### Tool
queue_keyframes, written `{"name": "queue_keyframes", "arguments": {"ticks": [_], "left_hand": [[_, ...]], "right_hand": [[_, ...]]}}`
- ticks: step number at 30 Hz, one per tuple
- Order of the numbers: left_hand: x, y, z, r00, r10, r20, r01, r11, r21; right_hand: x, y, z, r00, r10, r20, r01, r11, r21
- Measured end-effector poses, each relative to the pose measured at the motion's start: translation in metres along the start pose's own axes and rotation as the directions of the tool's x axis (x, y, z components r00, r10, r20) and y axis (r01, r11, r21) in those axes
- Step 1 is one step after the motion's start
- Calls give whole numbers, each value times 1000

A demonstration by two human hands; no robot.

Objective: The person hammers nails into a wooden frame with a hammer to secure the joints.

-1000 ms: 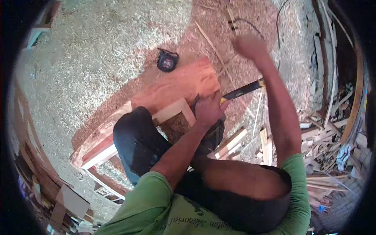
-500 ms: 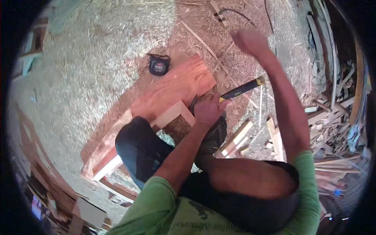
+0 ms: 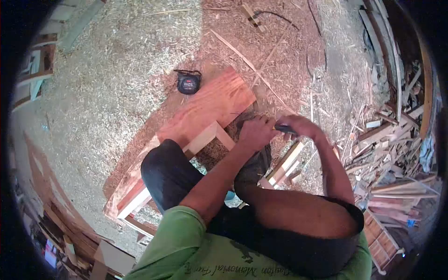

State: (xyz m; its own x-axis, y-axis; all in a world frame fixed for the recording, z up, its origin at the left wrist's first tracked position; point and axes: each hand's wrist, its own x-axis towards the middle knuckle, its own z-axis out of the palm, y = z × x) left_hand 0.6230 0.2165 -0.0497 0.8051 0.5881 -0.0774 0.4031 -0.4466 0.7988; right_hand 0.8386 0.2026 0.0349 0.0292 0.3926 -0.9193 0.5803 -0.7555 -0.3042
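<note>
Both hands are close together beside the right end of a reddish wooden plank (image 3: 210, 105). The fingers of my left hand (image 3: 256, 134) are curled round one end of a black-handled tool (image 3: 283, 128), whose head is hidden. My right hand (image 3: 302, 127) is closed on the handle's other end. A lighter wooden frame piece (image 3: 203, 139) with a corner joint lies against the plank's near edge, just left of my left hand. Beyond the plank, a black tape measure (image 3: 188, 83) rests on the floor.
Wood shavings cover the floor (image 3: 116, 70). Thin strips (image 3: 238, 53) and a cable (image 3: 309, 58) lie ahead. Cut wood pieces (image 3: 285, 163) are right of my foot, and a heap of scrap wood (image 3: 385, 151) is at the far right. My bent knees frame the work.
My right hand has come down from its raised position at the upper right and closed on the tool's handle. The handle now points less upward; my left hand has stayed near the plank.
</note>
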Motion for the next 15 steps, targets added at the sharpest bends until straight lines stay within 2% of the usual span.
{"name": "queue_keyframes", "arguments": {"ticks": [1, 2, 3, 5, 7, 8, 9, 10, 11, 13, 14, 15], "left_hand": [[-11, 10, -6, 999, -50, 20, 49, 997, 58], [-18, 23, -23, 995, -95, 35, 90, 989, 118], [-27, 37, -42, 989, -141, 49, 131, 976, 177], [-58, 51, -104, 997, 12, 71, -21, 991, 132], [-83, 49, -191, 979, -43, 198, 90, 969, -231], [-110, 19, -210, 986, -106, 126, 151, 894, -422], [-129, 34, -248, 811, -585, 29, 529, 710, -465], [-157, 9, -248, 668, -665, -334, 514, 737, -439], [-193, -34, -250, 565, -673, -478, 626, 727, -283], [-266, -101, -226, 536, -678, -503, 619, 721, -312], [-287, -116, -210, 519, -714, -470, 688, 675, -267], [-304, -128, -196, 499, -747, -440, 748, 627, -217]], "right_hand": [[-13, -19, 11, 994, 109, 7, -107, 981, -162], [-21, -5, 27, 967, -103, -232, 57, 979, -197], [-31, -6, 35, 964, -129, -231, 77, 972, -222], [-46, -12, 47, 955, -181, -234, 114, 955, -274], [-39, 29, 73, 937, -213, -278, 209, 977, -44], [-36, 47, 82, 934, -230, -273, 253, 966, 53], [-36, 58, 89, 931, -247, -269, 294, 944, 149], [-37, 60, 97, 906, -259, -334, 275, 961, 1], [-39, 58, 97, 909, -184, -375, 234, 968, 90], [-49, 53, 105, 907, -13, -422, 144, 949, 280], [-69, 17, 103, 910, 28, -413, 216, 819, 531], [-75, 11, 95, 899, 2, -437, 248, 821, 514]]}}
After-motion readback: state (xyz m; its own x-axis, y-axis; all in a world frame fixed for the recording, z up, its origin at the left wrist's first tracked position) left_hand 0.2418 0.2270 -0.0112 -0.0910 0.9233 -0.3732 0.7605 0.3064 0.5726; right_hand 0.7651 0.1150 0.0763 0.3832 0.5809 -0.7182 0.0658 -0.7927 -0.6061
